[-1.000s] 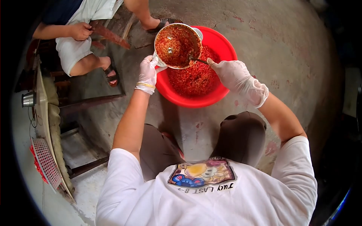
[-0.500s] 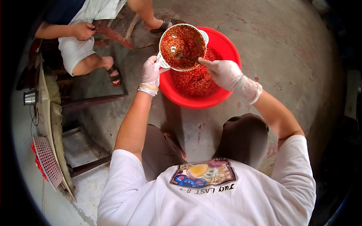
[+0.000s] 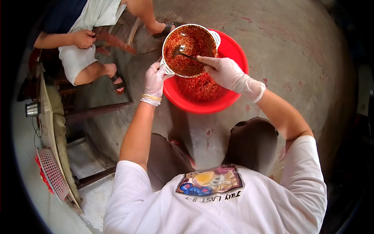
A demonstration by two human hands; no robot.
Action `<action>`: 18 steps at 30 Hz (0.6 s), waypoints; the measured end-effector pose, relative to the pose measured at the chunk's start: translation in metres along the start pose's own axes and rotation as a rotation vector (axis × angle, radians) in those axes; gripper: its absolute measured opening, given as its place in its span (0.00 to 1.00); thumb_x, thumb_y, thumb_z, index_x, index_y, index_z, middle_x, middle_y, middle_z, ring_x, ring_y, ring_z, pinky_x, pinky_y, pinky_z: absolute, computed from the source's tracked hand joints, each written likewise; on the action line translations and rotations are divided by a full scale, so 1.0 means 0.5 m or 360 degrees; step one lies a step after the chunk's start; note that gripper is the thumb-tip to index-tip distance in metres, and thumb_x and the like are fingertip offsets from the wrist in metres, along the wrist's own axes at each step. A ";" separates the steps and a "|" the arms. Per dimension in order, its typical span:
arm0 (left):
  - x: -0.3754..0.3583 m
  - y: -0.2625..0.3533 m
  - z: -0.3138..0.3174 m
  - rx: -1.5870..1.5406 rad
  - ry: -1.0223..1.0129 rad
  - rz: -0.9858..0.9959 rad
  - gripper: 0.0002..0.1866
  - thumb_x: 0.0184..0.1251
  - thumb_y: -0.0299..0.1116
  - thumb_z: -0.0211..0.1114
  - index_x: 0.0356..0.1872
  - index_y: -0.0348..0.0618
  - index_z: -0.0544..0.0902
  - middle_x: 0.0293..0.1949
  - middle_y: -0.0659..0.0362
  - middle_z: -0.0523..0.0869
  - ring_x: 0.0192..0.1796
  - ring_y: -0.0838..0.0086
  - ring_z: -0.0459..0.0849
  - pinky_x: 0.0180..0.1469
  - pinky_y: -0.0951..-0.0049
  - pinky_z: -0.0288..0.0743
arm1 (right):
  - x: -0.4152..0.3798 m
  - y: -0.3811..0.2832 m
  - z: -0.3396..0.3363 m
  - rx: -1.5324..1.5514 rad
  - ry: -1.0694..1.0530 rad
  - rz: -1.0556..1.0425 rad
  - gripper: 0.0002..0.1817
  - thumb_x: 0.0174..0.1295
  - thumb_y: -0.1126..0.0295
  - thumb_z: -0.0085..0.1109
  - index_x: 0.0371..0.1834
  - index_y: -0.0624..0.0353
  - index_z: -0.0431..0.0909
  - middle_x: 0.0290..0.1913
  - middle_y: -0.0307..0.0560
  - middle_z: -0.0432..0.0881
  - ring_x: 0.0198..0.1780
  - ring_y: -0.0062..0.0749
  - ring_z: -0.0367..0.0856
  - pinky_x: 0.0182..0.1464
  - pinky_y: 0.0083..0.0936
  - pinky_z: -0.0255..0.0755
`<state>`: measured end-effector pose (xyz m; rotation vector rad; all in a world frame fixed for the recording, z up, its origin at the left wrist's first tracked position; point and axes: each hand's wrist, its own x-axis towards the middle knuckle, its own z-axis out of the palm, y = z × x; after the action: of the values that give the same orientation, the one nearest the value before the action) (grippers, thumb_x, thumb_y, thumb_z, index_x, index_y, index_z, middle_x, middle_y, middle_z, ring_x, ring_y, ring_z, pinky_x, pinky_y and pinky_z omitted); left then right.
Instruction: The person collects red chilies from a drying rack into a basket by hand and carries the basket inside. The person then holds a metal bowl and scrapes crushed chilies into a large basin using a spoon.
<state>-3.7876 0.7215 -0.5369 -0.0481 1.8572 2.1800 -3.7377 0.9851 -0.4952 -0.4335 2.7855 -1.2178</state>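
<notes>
My left hand (image 3: pixel 154 80), in a clear plastic glove, grips the near-left handle of a white-rimmed pot (image 3: pixel 170 70). Inside the pot lies a red, oily chopped mixture, probably chili (image 3: pixel 191 37). My gloved right hand (image 3: pixel 230 74) is closed around the handle of a metal spoon (image 3: pixel 191 58), whose bowl rests in the mixture at the pot's left side. Below the pot a red plastic basin (image 3: pixel 183 103) stands on the floor, holding more of the chopped red mixture (image 3: pixel 200 87). The pot hides the basin's upper left part.
Another person sits at upper left, one hand (image 3: pixel 83 39) by a reddish wooden bench (image 3: pixel 117 42). A table edge (image 3: pixel 50 113) runs along the left, with a metal cup (image 3: pixel 32 109) and a pink perforated basket (image 3: pixel 53 173). My knees flank the floor before the basin.
The pot has shifted slightly left, and its contents have moved toward the upper left, baring more of the pot's lower wall. My right hand and the spoon have moved left.
</notes>
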 end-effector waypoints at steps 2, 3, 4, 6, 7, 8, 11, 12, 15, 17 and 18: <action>-0.005 0.000 0.006 -0.0040 -0.0008 0.0037 0.10 0.75 0.27 0.51 0.50 0.35 0.78 0.49 0.56 0.83 0.50 0.71 0.83 0.52 0.64 0.81 | 0.017 0.004 0.046 0.0221 0.0111 -0.0123 0.20 0.66 0.69 0.52 0.62 0.47 0.75 0.31 0.54 0.82 0.29 0.41 0.81 0.37 0.32 0.76; -0.006 0.002 0.008 -0.0049 0.0006 0.0057 0.10 0.75 0.27 0.51 0.49 0.35 0.78 0.48 0.55 0.84 0.49 0.70 0.83 0.53 0.63 0.81 | 0.017 0.002 0.057 0.0250 0.0111 -0.0101 0.20 0.64 0.68 0.51 0.59 0.48 0.77 0.35 0.57 0.83 0.36 0.52 0.83 0.40 0.40 0.77; -0.007 0.003 0.005 -0.0051 0.0004 0.0076 0.10 0.74 0.27 0.51 0.49 0.35 0.78 0.48 0.55 0.84 0.49 0.70 0.84 0.53 0.63 0.81 | 0.012 -0.009 0.048 0.0022 -0.0078 -0.0024 0.20 0.64 0.68 0.50 0.59 0.48 0.77 0.36 0.56 0.83 0.37 0.52 0.83 0.40 0.40 0.77; -0.010 0.002 -0.003 -0.0047 -0.0003 0.0106 0.10 0.74 0.27 0.52 0.48 0.36 0.78 0.47 0.54 0.84 0.48 0.69 0.84 0.53 0.62 0.81 | -0.002 -0.027 0.015 -0.0425 -0.0452 0.0137 0.20 0.64 0.68 0.49 0.59 0.48 0.77 0.37 0.56 0.84 0.38 0.51 0.84 0.40 0.39 0.77; -0.012 0.003 -0.003 -0.0055 0.0000 0.0090 0.09 0.74 0.27 0.52 0.48 0.36 0.78 0.47 0.54 0.84 0.48 0.69 0.84 0.53 0.62 0.81 | -0.005 -0.014 0.005 -0.0622 -0.0573 0.0144 0.21 0.63 0.69 0.48 0.60 0.47 0.77 0.37 0.56 0.84 0.37 0.50 0.84 0.39 0.40 0.77; -0.014 0.005 -0.007 -0.0063 0.0003 0.0080 0.09 0.74 0.27 0.52 0.47 0.36 0.79 0.46 0.54 0.84 0.47 0.68 0.84 0.53 0.61 0.81 | -0.005 -0.003 -0.003 -0.0520 -0.0502 0.0143 0.21 0.63 0.69 0.48 0.60 0.47 0.77 0.37 0.57 0.84 0.38 0.50 0.84 0.39 0.40 0.77; -0.013 0.007 -0.015 -0.0103 0.0027 0.0058 0.08 0.74 0.26 0.53 0.46 0.37 0.79 0.46 0.54 0.85 0.47 0.67 0.85 0.53 0.59 0.81 | 0.007 0.037 0.003 -0.0085 -0.0155 0.0052 0.21 0.63 0.69 0.51 0.60 0.49 0.76 0.37 0.56 0.84 0.38 0.46 0.85 0.42 0.38 0.77; -0.014 0.005 -0.013 -0.0120 0.0036 0.0045 0.08 0.73 0.26 0.53 0.45 0.37 0.79 0.46 0.54 0.85 0.47 0.67 0.85 0.53 0.58 0.81 | 0.016 0.048 0.013 0.0200 -0.0085 0.0187 0.20 0.64 0.70 0.50 0.60 0.51 0.76 0.36 0.52 0.83 0.36 0.41 0.83 0.41 0.34 0.76; -0.007 -0.012 -0.026 -0.0229 0.0028 0.0042 0.07 0.73 0.26 0.53 0.44 0.37 0.78 0.45 0.53 0.85 0.47 0.65 0.85 0.54 0.55 0.80 | 0.057 0.011 0.034 0.1263 0.0134 0.0572 0.19 0.69 0.72 0.48 0.62 0.57 0.74 0.31 0.35 0.76 0.23 0.21 0.71 0.28 0.20 0.69; -0.006 -0.014 -0.031 -0.0235 0.0002 0.0036 0.06 0.73 0.26 0.53 0.43 0.37 0.78 0.45 0.54 0.85 0.47 0.66 0.85 0.53 0.56 0.81 | 0.080 -0.009 0.014 0.1930 0.0034 0.0846 0.19 0.69 0.72 0.47 0.63 0.55 0.71 0.26 0.33 0.69 0.20 0.18 0.63 0.22 0.17 0.61; -0.008 -0.010 -0.026 -0.0223 0.0003 0.0028 0.06 0.74 0.26 0.52 0.42 0.38 0.78 0.44 0.55 0.85 0.46 0.68 0.84 0.51 0.56 0.83 | 0.088 -0.022 0.004 0.2260 -0.0022 0.0982 0.20 0.69 0.72 0.46 0.64 0.53 0.69 0.24 0.31 0.66 0.18 0.16 0.59 0.19 0.16 0.56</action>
<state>-3.7847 0.7088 -0.5433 -0.0622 1.7092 2.3193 -3.7771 0.9641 -0.4863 0.4725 1.1907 -2.3466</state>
